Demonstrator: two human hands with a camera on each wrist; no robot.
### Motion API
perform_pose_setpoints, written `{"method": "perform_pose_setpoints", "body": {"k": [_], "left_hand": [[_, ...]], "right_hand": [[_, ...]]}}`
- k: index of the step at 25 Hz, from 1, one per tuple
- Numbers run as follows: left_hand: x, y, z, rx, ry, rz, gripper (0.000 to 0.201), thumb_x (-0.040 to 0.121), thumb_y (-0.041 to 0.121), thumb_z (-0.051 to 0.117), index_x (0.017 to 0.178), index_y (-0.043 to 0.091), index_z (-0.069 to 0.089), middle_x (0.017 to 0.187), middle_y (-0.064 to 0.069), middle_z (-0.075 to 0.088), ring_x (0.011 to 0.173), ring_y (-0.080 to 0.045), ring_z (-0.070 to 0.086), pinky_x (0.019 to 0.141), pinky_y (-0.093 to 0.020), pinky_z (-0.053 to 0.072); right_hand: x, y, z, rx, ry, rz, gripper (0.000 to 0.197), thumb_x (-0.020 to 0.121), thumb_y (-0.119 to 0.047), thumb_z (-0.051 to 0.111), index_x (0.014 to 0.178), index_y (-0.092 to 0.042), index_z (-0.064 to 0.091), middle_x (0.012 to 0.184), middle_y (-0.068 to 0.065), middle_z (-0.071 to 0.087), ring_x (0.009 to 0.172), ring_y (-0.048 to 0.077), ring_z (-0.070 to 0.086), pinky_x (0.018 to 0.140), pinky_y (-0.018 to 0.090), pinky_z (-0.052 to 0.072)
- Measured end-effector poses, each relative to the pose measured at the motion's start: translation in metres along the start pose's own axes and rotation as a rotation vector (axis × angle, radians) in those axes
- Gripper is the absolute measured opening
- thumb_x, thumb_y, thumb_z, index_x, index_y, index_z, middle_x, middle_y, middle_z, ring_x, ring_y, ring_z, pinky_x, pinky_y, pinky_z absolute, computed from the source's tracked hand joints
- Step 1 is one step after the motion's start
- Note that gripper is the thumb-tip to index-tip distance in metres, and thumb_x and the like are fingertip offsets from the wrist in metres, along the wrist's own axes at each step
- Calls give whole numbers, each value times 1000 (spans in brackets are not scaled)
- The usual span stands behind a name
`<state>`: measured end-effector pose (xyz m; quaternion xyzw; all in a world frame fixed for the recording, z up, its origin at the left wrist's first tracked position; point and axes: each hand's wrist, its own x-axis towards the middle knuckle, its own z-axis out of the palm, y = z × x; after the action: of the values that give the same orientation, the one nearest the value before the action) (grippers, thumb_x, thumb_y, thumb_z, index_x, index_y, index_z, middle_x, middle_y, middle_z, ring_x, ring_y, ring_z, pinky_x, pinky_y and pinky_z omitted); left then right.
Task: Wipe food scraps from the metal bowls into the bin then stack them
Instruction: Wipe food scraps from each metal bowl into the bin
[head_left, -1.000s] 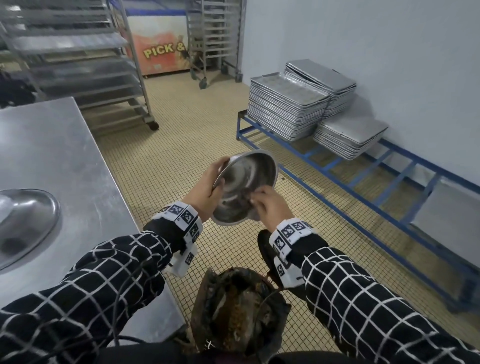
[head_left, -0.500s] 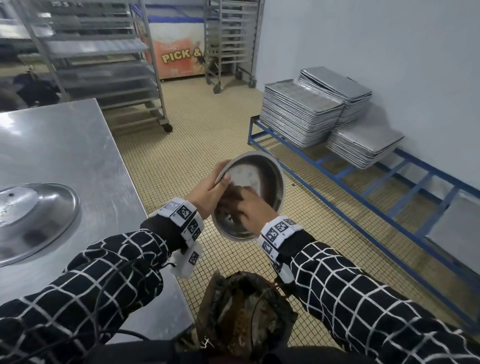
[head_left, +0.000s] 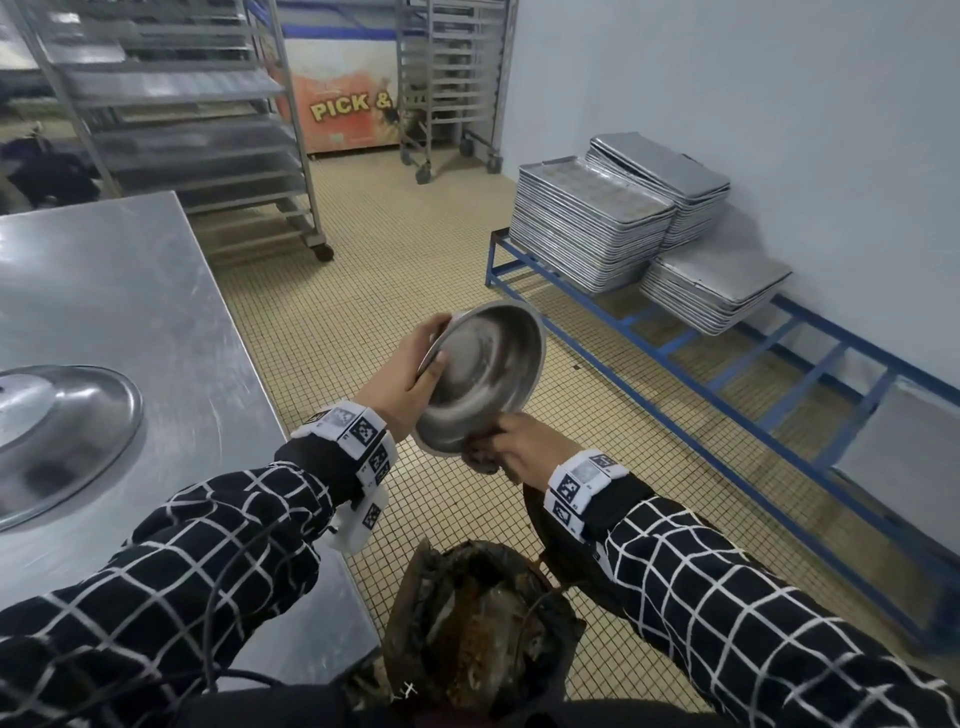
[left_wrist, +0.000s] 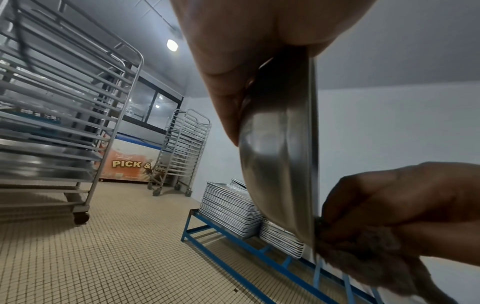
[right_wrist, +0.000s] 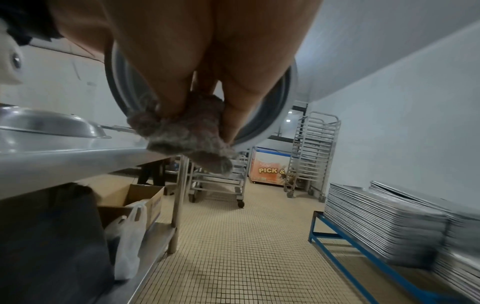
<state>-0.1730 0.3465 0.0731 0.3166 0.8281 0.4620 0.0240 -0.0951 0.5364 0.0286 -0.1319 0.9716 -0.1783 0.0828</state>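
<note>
A steel bowl (head_left: 483, 374) is held tilted on edge above the floor, its hollow facing me. My left hand (head_left: 410, 374) grips its left rim, thumb inside and fingers behind (left_wrist: 233, 86). At the bowl's lower rim my right hand (head_left: 519, 447) pinches a grey-brown rag (head_left: 480, 457), which hangs below the fingers in the right wrist view (right_wrist: 187, 133). The bin (head_left: 478, 629), lined with a dark bag and holding brown scraps, stands directly below the hands. A large upturned metal bowl (head_left: 57, 436) lies on the steel table (head_left: 130, 291) at the left.
Stacks of metal trays (head_left: 587, 228) sit on a low blue frame (head_left: 701, 384) along the right wall. Wheeled tray racks (head_left: 176, 124) and an orange chest freezer (head_left: 348, 104) stand at the back. Under the table are a cardboard box (right_wrist: 140, 197) and plastic bags.
My right hand with the rag has come down from inside the bowl to its lower rim. The bowl's inside now shows, and my head has turned slightly left.
</note>
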Motion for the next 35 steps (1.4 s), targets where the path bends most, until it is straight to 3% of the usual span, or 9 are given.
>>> {"method": "perform_pose_setpoints", "body": {"k": [3, 5, 7, 11, 14, 18, 25, 32, 35], "left_hand": [[-2, 1, -2, -61, 40, 9, 51, 98, 43, 34, 145, 27, 24, 136, -3, 46, 106, -12, 57, 78, -21, 53], [-4, 9, -3, -134, 69, 9, 57, 93, 51, 31, 144, 27, 24, 132, -3, 48, 97, -9, 61, 64, -17, 54], [-6, 19, -2, -199, 116, -12, 56, 92, 53, 30, 142, 28, 26, 129, 0, 48, 99, -7, 59, 69, -21, 56], [-8, 31, -4, -306, 186, 7, 42, 97, 48, 31, 137, 34, 29, 124, 3, 52, 109, -10, 58, 83, -35, 56], [-7, 33, -13, -359, 186, 13, 41, 95, 50, 33, 134, 38, 34, 122, 7, 55, 109, -5, 58, 88, -41, 54], [-9, 32, -19, -295, 117, 7, 57, 89, 67, 34, 138, 39, 30, 137, 2, 49, 123, -20, 52, 92, -53, 50], [-17, 43, -17, -212, 220, 44, 44, 94, 54, 31, 136, 42, 29, 128, 3, 55, 109, -13, 59, 82, -46, 56], [-22, 40, -10, -216, 105, -61, 56, 89, 65, 28, 141, 43, 26, 132, 4, 53, 114, -15, 57, 91, -47, 51], [-23, 40, -8, -312, 95, -138, 44, 97, 52, 29, 140, 41, 28, 125, 5, 56, 113, -13, 56, 95, -43, 49]], "right_hand": [[-12, -6, 2, 371, 348, 168, 23, 95, -11, 52, 113, -2, 63, 109, -2, 55, 75, -4, 54, 68, 6, 43], [-13, -24, 2, 502, 651, 248, 24, 95, -11, 53, 116, -5, 63, 112, -3, 56, 80, -12, 53, 73, -1, 40], [-6, -48, 2, 572, 770, 266, 26, 96, -17, 51, 117, -8, 64, 117, -1, 58, 91, -8, 53, 82, 1, 41], [3, -82, 8, 514, 614, -60, 39, 98, -34, 42, 127, -12, 58, 124, 2, 61, 111, 10, 56, 96, 28, 47], [3, -69, 16, 175, 482, -161, 55, 100, -43, 23, 150, -20, 26, 154, -4, 29, 144, 8, 19, 117, 34, 23], [-2, -35, 22, -133, 445, 25, 70, 95, -56, -4, 150, -23, 25, 155, -3, 26, 147, 19, 7, 118, 45, 18], [10, -77, 38, 135, 486, -9, 64, 98, -52, 2, 151, -21, 21, 158, -5, 20, 147, 12, 7, 119, 40, 15], [-2, -19, 20, -242, 454, 316, 77, 90, -56, -17, 152, -18, 9, 160, 3, 4, 144, 24, -16, 118, 41, -7], [-1, -10, 5, -134, 538, 410, 70, 93, -54, -9, 151, -15, -8, 157, 7, -17, 145, 28, -10, 119, 45, 12]]}}
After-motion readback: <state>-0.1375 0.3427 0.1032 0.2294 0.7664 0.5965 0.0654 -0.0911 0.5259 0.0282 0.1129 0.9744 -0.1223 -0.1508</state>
